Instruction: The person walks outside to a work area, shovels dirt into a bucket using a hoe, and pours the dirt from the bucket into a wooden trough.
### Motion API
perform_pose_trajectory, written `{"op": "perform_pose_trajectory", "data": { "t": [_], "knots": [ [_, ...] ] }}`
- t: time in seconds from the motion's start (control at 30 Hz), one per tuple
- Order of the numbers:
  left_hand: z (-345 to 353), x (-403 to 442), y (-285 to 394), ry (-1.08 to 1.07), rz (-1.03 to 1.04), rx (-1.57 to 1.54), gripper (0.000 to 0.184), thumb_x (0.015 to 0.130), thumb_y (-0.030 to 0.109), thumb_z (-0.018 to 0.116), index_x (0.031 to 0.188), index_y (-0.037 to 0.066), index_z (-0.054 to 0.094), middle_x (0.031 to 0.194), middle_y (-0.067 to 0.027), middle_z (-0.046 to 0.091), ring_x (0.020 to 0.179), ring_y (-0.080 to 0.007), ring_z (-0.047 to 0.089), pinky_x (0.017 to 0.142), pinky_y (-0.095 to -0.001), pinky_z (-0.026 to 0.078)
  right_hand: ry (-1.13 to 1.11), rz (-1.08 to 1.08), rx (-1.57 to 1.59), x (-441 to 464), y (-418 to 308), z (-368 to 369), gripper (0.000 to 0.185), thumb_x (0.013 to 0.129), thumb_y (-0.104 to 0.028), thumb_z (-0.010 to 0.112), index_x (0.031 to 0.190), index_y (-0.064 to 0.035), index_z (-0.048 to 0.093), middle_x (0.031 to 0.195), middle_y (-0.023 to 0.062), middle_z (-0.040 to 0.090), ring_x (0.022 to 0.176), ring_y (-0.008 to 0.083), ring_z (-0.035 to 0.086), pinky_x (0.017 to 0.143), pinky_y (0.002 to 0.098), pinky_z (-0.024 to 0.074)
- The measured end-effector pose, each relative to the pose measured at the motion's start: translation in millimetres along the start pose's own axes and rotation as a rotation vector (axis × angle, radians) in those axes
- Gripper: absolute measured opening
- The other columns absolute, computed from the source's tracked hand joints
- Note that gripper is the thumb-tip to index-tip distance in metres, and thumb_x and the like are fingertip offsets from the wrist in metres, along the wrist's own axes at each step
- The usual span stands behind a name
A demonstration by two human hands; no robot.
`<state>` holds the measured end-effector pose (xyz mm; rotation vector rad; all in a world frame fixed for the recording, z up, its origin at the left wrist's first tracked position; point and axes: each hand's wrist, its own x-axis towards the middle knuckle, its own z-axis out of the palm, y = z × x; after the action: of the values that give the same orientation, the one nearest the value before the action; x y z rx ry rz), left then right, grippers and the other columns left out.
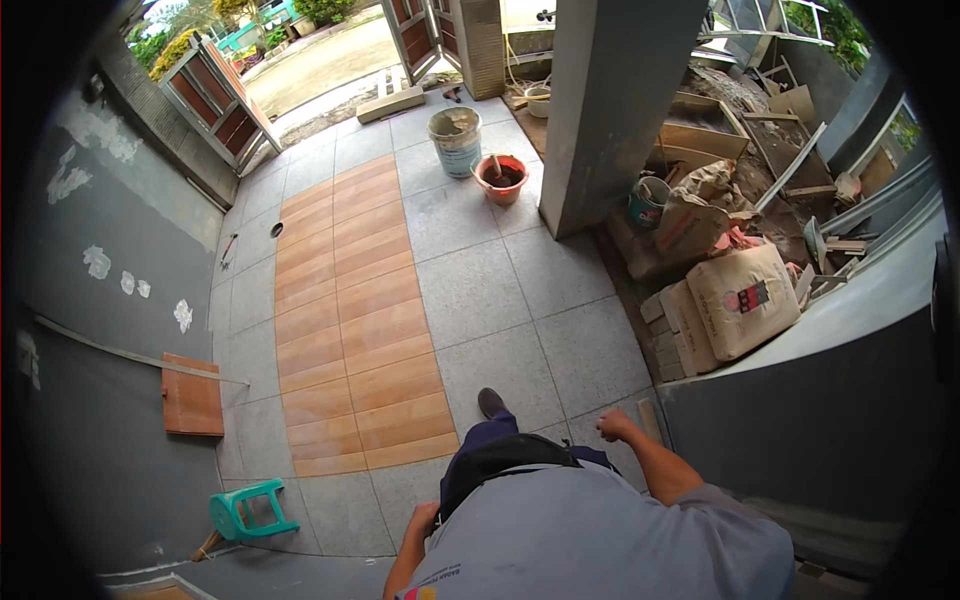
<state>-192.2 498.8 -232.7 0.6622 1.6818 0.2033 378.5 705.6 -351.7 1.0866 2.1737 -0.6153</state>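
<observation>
Wood-look tile panel (350, 310) set in a gray tile floor (485, 370)

The gray tile floor is speckled, split into large squares by thin dark joints. Within it, ahead and to the left, lies the wood-look tile panel: two columns of orange-brown planks, grained, with paler, shinier patches. Past its far right side stand a pale bucket (458, 155) and, just beside it, a smaller orange bucket (503, 195) with dark contents. The right hand (615, 426) is out over the gray tiles, fingers bent; the left hand (425, 518) is at the body's side, partly hidden. I cannot tell whether either grip is closed.
</observation>
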Motion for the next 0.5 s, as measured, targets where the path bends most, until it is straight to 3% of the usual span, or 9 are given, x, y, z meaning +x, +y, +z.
{"op": "perform_pose_trajectory", "data": {
  "t": [0.13,0.2,0.27,0.3,0.33,0.4,0.5],
  "knots": [
    [-62,98,37,-0.114,-0.171,0.079,0.038,0.094,0.042,0.068,0.105,0.005,0.067,0.090,-0.0111,0.064,0.076,-0.0242,0.061,0.066,-0.0441,0.057,-0.001,0.037,0.151,18,36,6,0.027,0.077,-0.028,0.079,0.100,-0.0145,0.080,0.101,0.0158,0.076,0.097,0.0348,0.073,0.082,0.0470,0.0590],
    [-83,126,53,-0.018,-0.277,-0.043,0.044,0.097,0.044,0.064,0.113,0.004,0.070,0.090,-0.0088,0.070,0.078,-0.0260,0.067,0.069,-0.0453,0.058,0.037,0.025,0.157,18,35,-6,0.029,0.076,-0.029,0.080,0.102,-0.0168,0.081,0.100,0.0160,0.077,0.094,0.0345,0.074,0.080,0.0459,0.0596],
    [-124,160,119,0.000,-0.184,-0.031,0.037,0.095,0.041,0.069,0.108,0.006,0.066,0.089,-0.0093,0.064,0.077,-0.0225,0.063,0.066,-0.0462,0.058,0.055,0.084,0.109,21,23,-54,0.031,0.076,-0.031,0.079,0.102,-0.0143,0.081,0.099,0.0175,0.077,0.092,0.0360,0.074,0.078,0.0466,0.0593],
    [-142,179,155,0.079,-0.123,0.043,0.033,0.094,0.038,0.069,0.098,0.005,0.068,0.080,-0.0071,0.064,0.068,-0.0202,0.062,0.060,-0.0419,0.057,0.069,0.119,0.083,31,16,-80,0.032,0.076,-0.032,0.079,0.102,-0.0131,0.081,0.099,0.0182,0.077,0.090,0.0368,0.074,0.078,0.0469,0.0591],
    [-158,191,197,0.137,-0.009,0.073,0.033,0.093,0.037,0.070,0.087,0.004,0.068,0.071,-0.0051,0.062,0.059,-0.0180,0.060,0.053,-0.0365,0.055,0.114,0.239,0.392,44,8,-98,0.032,0.077,-0.031,0.078,0.102,-0.0113,0.080,0.099,0.0191,0.076,0.090,0.0380,0.074,0.077,0.0476,0.0587],
    [-184,210,271,0.176,0.211,-0.023,0.035,0.095,0.036,0.068,0.084,0.003,0.068,0.068,-0.0041,0.062,0.056,-0.0150,0.059,0.051,-0.0326,0.052,0.195,0.467,1.011,75,-1,-132,0.033,0.078,-0.030,0.075,0.102,-0.0075,0.079,0.099,0.0208,0.076,0.089,0.0405,0.073,0.076,0.0490,0.0578],
    [-208,230,381,0.205,0.481,-0.041,0.035,0.098,0.035,0.066,0.088,0.002,0.070,0.069,-0.0029,0.062,0.060,-0.0125,0.060,0.054,-0.0300,0.051,0.245,0.386,1.133,155,16,-165,0.035,0.080,-0.031,0.072,0.101,-0.0024,0.076,0.099,0.0224,0.075,0.091,0.0436,0.071,0.078,0.0527,0.0557]
  ]
}}
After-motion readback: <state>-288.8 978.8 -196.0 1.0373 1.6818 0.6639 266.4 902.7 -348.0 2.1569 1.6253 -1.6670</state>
